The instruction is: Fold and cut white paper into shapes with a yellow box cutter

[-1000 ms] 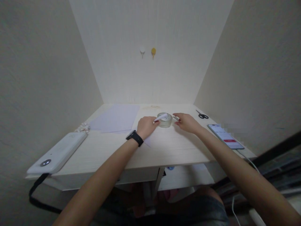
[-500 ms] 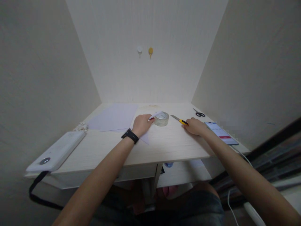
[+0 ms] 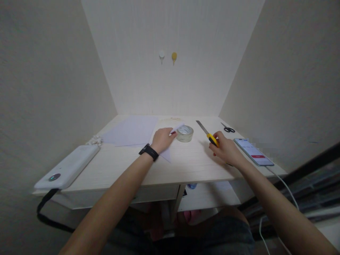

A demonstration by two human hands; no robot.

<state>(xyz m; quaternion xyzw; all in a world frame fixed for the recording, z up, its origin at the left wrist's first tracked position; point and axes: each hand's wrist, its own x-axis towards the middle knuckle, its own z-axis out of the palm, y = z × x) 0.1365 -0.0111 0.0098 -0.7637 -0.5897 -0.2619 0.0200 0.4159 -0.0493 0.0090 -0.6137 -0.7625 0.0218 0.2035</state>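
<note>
My right hand (image 3: 225, 148) is closed around the yellow and black handle of a utility knife (image 3: 213, 140), just above the right part of the table. Its long blade is out and points up and away to the left. My left hand (image 3: 162, 138) pinches a narrow white piece of paper (image 3: 177, 128), whose tip sticks out over a roll of clear tape (image 3: 185, 134). The tape lies flat right beside these fingertips. A paper corner (image 3: 166, 155) shows under my left wrist, which wears a black watch (image 3: 149, 152).
White sheets (image 3: 132, 130) lie at the back left of the table (image 3: 191, 166). A white device (image 3: 69, 168) with a black strap sits at the left edge. Black scissors (image 3: 228, 129) and a cabled phone (image 3: 253, 152) lie at the right. Two hooks (image 3: 174, 56) hang on the wall.
My right hand has lifted the utility knife off the table and tilted its blade more upward. My left hand keeps its place by the tape. The whole view has shifted slightly.
</note>
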